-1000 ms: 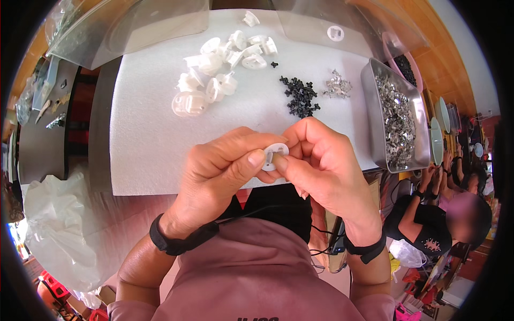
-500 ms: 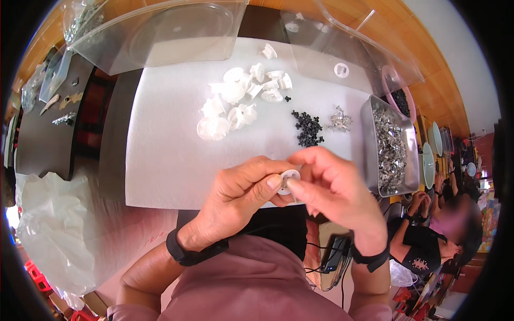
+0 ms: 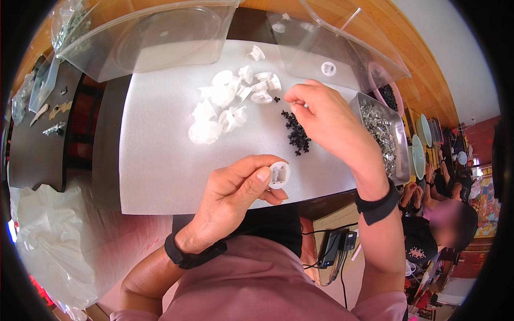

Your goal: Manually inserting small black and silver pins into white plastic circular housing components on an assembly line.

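Between the thumb and fingers of my left hand (image 3: 235,184) is a small round white plastic part (image 3: 279,175). Its flat face is turned up and shows a squarish recess with something greyish in it. My right hand (image 3: 326,115) hovers above the far right of the white work sheet (image 3: 160,166). Its thumb and forefinger are drawn together; whether a tiny piece sits between them I cannot make out. Right beside it lies a pile of small black cross-shaped pieces (image 3: 297,136), partly covered by the hand. Farther left, several white flanged plastic parts (image 3: 222,93) lie in a loose heap.
A metal tray (image 3: 397,134) of shiny small parts stands right of my right forearm, with a pink bowl (image 3: 384,93) of black pieces behind it. Clear plastic bins (image 3: 160,53) line the far edge. A dark side table (image 3: 43,144) is at left; another person (image 3: 423,230) sits at right.
My right hand has left the white part and moved up and away to the black pieces, its forearm now covering the small metal pile. My left hand keeps the part, whose recess now shows.
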{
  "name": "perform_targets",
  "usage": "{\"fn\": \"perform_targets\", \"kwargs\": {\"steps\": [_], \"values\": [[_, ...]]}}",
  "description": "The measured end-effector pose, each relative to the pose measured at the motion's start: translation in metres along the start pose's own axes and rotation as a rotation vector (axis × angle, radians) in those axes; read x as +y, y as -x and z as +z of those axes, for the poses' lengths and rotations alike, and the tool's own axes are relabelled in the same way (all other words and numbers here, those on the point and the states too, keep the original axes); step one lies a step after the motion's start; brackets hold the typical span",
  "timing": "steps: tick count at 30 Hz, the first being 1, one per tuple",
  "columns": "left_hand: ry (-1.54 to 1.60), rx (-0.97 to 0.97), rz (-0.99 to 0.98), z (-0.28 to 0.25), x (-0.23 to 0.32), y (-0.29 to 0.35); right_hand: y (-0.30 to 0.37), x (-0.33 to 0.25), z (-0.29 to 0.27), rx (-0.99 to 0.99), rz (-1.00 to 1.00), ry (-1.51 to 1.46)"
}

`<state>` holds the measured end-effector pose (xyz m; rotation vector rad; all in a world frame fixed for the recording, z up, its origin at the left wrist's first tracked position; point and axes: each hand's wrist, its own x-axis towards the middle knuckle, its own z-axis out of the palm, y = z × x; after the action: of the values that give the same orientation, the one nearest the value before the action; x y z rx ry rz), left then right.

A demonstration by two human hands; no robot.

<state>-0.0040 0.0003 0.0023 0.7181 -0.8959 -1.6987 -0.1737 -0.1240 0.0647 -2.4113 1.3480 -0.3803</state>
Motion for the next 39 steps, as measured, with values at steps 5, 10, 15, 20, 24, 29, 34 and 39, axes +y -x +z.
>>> {"fn": "perform_targets", "kwargs": {"steps": [5, 10, 15, 20, 24, 29, 34, 39], "values": [[-0.022, 0.0, 0.001, 0.0, 0.0, 0.002, -0.015, 0.0, 0.017, 0.01, 0.009, 0.139], [-0.007, -0.004, 0.0, -0.001, 0.0, 0.001, -0.019, -0.01, 0.029, 0.019, 0.065, 0.255], [0.008, -0.001, 0.004, -0.002, -0.001, 0.001, -0.023, -0.014, 0.035, 0.055, 0.035, 0.348], [-0.016, 0.009, 0.0, 0.001, 0.001, 0.001, -0.022, -0.01, 0.039, 0.149, -0.022, 0.394], [0.0, 0.006, -0.003, -0.001, -0.001, 0.001, -0.019, -0.013, 0.037, 0.106, 0.043, 0.374], [0.028, 0.005, 0.015, -0.001, -0.001, 0.0, -0.015, -0.012, 0.037, 0.114, 0.001, 0.359], [0.048, 0.019, -0.001, 0.001, -0.001, 0.0, -0.016, -0.009, 0.039, 0.139, 0.053, 0.376], [0.096, 0.035, -0.013, -0.001, 0.003, 0.0, 0.002, -0.02, 0.029, 0.207, -0.001, 0.194]]}}
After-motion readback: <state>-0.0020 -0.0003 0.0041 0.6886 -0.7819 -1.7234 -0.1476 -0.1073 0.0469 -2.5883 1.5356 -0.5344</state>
